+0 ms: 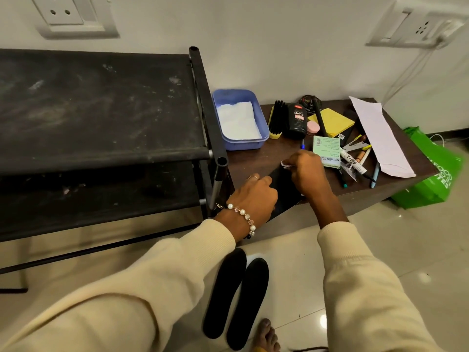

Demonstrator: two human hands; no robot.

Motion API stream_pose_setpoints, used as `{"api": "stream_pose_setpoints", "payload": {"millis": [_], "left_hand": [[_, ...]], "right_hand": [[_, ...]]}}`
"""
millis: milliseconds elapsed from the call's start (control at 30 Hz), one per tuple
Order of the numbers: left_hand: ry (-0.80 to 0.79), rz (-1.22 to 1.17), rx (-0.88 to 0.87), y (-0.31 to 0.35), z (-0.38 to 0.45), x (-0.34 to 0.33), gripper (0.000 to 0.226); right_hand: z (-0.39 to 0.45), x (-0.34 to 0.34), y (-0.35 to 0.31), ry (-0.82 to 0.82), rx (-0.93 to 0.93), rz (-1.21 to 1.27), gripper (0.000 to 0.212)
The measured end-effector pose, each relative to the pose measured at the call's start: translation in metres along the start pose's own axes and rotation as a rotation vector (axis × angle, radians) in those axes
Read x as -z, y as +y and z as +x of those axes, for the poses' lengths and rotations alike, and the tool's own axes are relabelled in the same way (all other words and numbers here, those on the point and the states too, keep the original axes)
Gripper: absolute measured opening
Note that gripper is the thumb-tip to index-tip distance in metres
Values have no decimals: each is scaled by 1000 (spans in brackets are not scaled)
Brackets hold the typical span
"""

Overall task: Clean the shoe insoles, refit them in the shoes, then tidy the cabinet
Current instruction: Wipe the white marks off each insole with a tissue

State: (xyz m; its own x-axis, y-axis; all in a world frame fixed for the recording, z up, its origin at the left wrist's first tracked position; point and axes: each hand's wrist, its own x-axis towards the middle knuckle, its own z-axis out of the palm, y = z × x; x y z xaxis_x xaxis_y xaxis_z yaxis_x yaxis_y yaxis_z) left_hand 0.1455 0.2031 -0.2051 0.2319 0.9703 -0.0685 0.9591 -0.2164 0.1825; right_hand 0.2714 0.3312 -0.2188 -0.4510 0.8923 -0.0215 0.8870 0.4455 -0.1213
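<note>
On the low dark wooden counter (256, 158), a flat black foam insole (284, 191) lies at the front edge between both hands. By my judgement the cleaning step is in hand: the left hand (253, 196) presses and grips the insole's near side, while the right hand (308, 171) pinches a small white wipe (285, 165) over its far end. Next calls for firm strokes along its length. Two more black insoles (236, 298) lie on the tiled floor (380, 250), matte and dark.
</note>
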Motion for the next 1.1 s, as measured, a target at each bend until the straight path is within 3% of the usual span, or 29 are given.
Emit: {"api": "stream_pose_setpoints", "payload": {"millis": [133, 267, 400, 600, 667, 800, 900, 1000, 1100], "left_hand": [[-23, -18, 5, 0, 2, 2, 39], [18, -71, 27, 0, 1, 4, 39], [24, -82, 22, 0, 2, 0, 36], [16, -79, 30, 1, 4, 0, 31], [9, -92, 39, 0, 5, -2, 31], [-4, -92, 46, -1, 4, -3, 31], [-15, -99, 53, 0, 4, 0, 33], [-1, -102, 51, 0, 4, 1, 35], [-8, -101, 55, 0, 4, 1, 36]], "right_hand": [[-7, 5, 23, 58, -232, 4, 35], [-12, 6, 19, 66, -285, 4, 33], [-11, 1, 1, 78, -159, -6, 29], [-7, -2, -14, -46, 181, -88, 39], [-5, -4, -4, -11, 126, -59, 40], [-9, -2, 21, 64, -203, 31, 38], [-15, 2, 28, 59, -319, 17, 36], [-17, 3, 21, 64, -349, -1, 34], [-16, -2, 6, 71, -255, 13, 29]]}}
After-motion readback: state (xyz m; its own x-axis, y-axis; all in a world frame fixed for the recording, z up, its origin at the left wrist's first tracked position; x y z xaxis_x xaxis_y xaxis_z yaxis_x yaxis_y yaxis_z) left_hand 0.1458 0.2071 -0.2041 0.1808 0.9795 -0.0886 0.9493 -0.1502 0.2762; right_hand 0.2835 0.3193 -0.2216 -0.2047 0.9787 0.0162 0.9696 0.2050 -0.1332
